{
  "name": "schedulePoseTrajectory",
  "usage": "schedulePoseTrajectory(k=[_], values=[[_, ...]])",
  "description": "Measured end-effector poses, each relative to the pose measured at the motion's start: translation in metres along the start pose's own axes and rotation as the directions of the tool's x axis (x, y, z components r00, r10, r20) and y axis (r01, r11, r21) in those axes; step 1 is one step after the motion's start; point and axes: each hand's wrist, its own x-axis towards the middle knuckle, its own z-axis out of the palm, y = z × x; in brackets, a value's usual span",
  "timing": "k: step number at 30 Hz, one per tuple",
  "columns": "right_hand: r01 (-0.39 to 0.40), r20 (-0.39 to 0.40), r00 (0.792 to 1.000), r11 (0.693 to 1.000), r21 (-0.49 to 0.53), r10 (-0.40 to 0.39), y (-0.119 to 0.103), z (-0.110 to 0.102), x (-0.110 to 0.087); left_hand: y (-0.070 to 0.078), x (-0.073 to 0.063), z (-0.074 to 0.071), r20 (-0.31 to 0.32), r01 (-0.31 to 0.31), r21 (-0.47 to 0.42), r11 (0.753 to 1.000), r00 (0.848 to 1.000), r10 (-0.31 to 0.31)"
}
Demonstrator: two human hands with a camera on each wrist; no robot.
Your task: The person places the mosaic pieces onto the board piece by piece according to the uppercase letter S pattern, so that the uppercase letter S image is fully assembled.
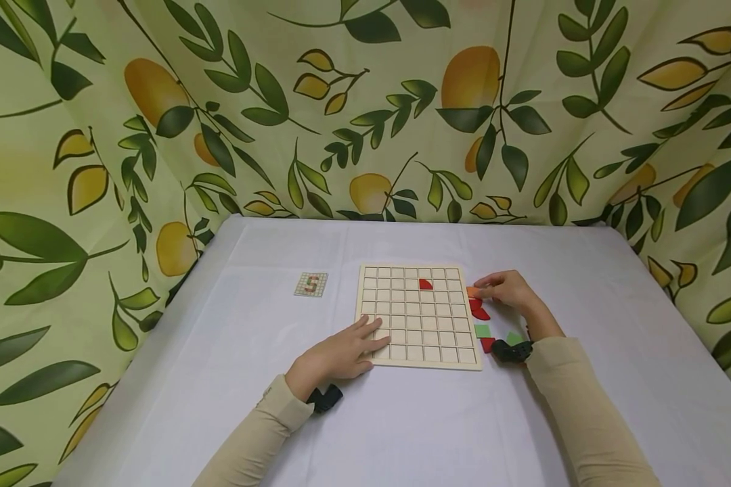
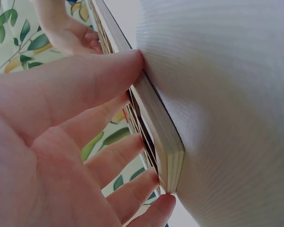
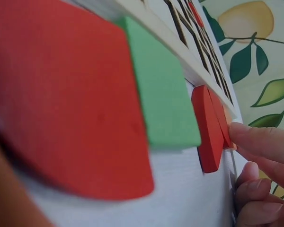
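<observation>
Nearest, the left hand (image 1: 342,350) rests its spread fingers on the gridded board (image 1: 441,325). At the board's right edge, the right hand (image 1: 513,291) touches an orange piece (image 1: 471,291); whether it pinches, I cannot tell. 1 red piece (image 1: 425,284) lies on the board.

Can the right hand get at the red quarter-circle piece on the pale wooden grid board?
Likely yes: the right hand is beside the board, and nothing visible blocks the piece.

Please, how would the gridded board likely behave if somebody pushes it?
The gridded board is probably stiff, judging by its thick, straight edge. Lying flat and wide, it seems unlikely to tip. The red piece on it may shift.
</observation>
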Motion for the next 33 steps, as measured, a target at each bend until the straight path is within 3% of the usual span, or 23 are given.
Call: schedulePoseTrajectory(k=[10, 27, 33], values=[[-0.035, 0.005, 0.999, 0.999, 0.03, 0.035, 0.0034, -0.0016, 0.0038, -0.0009, -0.0003, 0.0005, -0.003, -0.007, 0.013, 1.0, 1.0, 0.007], [-0.015, -0.016, 1.0, 1.0, 0.01, 0.015, 0.0031, -0.0032, 0.0015, 0.0003, -0.0024, -0.0001, -0.007, 0.003, 0.02, 1.0, 1.0, -0.003], [0.014, -0.019, 1.0, 1.0, -0.015, -0.014, -0.0012, -0.0007, -0.0005, -0.0013, -0.0013, -0.0003, 0.004, -0.027, 0.026, 0.999, 1.0, 0.027]])
